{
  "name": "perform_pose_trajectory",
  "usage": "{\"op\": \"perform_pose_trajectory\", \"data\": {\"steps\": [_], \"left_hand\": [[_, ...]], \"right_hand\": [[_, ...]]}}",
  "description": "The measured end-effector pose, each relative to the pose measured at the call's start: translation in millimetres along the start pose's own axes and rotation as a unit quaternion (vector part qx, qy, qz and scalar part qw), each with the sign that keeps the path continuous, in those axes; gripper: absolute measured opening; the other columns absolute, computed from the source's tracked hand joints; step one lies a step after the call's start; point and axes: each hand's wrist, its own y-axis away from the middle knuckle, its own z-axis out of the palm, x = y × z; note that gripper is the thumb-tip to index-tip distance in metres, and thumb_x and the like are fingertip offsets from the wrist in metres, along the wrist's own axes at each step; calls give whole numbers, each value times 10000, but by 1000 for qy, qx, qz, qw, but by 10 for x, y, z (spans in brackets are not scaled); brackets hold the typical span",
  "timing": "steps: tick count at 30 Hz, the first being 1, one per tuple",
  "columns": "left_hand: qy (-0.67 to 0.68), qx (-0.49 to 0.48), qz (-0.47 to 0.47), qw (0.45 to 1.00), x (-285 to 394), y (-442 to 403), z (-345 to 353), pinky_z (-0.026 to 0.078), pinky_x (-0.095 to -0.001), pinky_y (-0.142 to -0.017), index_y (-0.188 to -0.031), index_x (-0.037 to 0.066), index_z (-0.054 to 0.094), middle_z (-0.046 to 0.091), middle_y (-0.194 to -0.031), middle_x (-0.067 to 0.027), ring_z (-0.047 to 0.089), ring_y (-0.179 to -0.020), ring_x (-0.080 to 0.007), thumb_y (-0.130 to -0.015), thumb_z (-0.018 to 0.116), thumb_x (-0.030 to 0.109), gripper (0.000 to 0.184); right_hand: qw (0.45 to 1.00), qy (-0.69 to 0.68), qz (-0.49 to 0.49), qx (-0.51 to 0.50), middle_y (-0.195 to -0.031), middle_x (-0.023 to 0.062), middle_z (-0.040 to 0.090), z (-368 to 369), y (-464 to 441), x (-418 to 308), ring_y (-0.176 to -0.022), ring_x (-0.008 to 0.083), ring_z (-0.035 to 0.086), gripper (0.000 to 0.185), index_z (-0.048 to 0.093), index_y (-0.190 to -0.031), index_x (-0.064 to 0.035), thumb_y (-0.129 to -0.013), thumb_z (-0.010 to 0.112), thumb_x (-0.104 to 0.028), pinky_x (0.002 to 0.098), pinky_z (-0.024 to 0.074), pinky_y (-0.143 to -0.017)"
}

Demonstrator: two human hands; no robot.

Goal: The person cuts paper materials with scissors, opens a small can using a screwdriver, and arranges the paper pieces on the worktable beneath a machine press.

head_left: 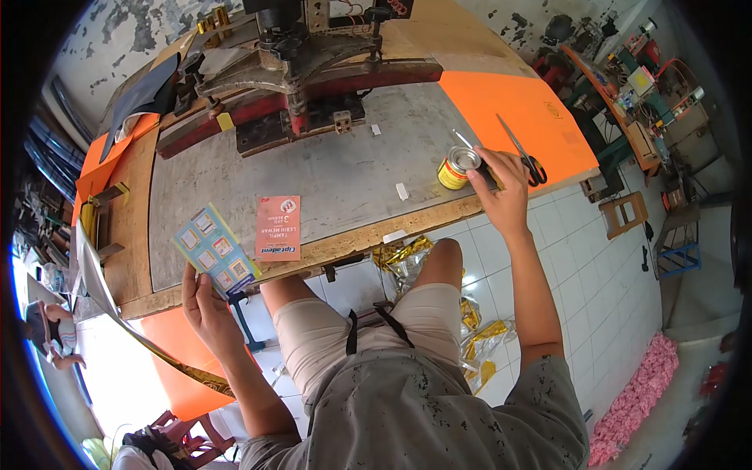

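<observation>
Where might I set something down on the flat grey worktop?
Between the flat red printed card and the round yellow metal tin, apart from a small white scrap; crowded around the tin, with the right hand and black-handled scissors.

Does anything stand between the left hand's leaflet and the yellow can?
Nothing upright is visible between the leaflet and yellow can; only the red Ciptadent card and, nearer the can, a white scrap lie flat there.

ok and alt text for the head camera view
A seated person holds a printed leaflet in the left hand at a grey-topped workbench, right hand at a yellow can. Nearby: pink card, scissors, metal press.
</observation>
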Motion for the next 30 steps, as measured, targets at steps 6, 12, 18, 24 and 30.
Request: {"op": "perform_pose_trajectory", "data": {"steps": [6, 12, 18, 24, 30], "left_hand": [[-19, 13, 2, 1000, -11, -68, -149, 559, -282, -905, -1443, -116, 483, 677, -1210, -160, 678, -1071, -147, -1051, 456, 55, 428], [-47, 18, 16, 999, -55, -198, -390, 568, -338, -944, -1469, -95, 458, 650, -1294, -190, 679, -1132, -201, -1046, 459, 73, 455], [-90, 58, 40, 993, -203, -485, -677, 529, -281, -911, -1477, -69, 476, 662, -1299, -117, 657, -1096, -122, -1058, 464, 83, 447], [-129, 108, 74, 983, -262, -553, -590, 510, -290, -923, -1491, -45, 474, 632, -1331, -119, 635, -1109, -134, -1061, 478, 99, 453], [-125, 116, 77, 982, -295, -561, -589, 493, -310, -969, -1481, -46, 479, 621, -1347, -126, 622, -1143, -150, -1070, 475, 102, 437]], "right_hand": [[995, 91, -31, 5, -1442, 95, 595, 111, 151, -91, -1282, 279, 536, 531, 606, -1394, -33, -943, 704, -296, 426, 355, -1044], [999, 29, -13, 0, -1673, 165, 288, -81, -161, -151, -1540, 381, 243, 736, 263, -1616, -24, -1077, 338, -520, 516, 156, -1223], [995, 10, -3, 100, -1734, 154, 44, -404, -1098, -271, -1597, 364, -17, 835, 63, -1651, -36, -1072, 201, -621, 547, -47, -1255], [978, 63, 137, -141, -1720, 211, 0, 661, -838, -75, -1598, 340, -42, 910, -23, -1641, -21, -1047, 196, -675, 555, -66, -1260], [937, -98, 247, -228, -1714, 232, 0, 532, -976, 19, -1597, 350, -39, 923, -12, -1643, -25, -1035, 147, -701, 559, -59, -1256]]}}
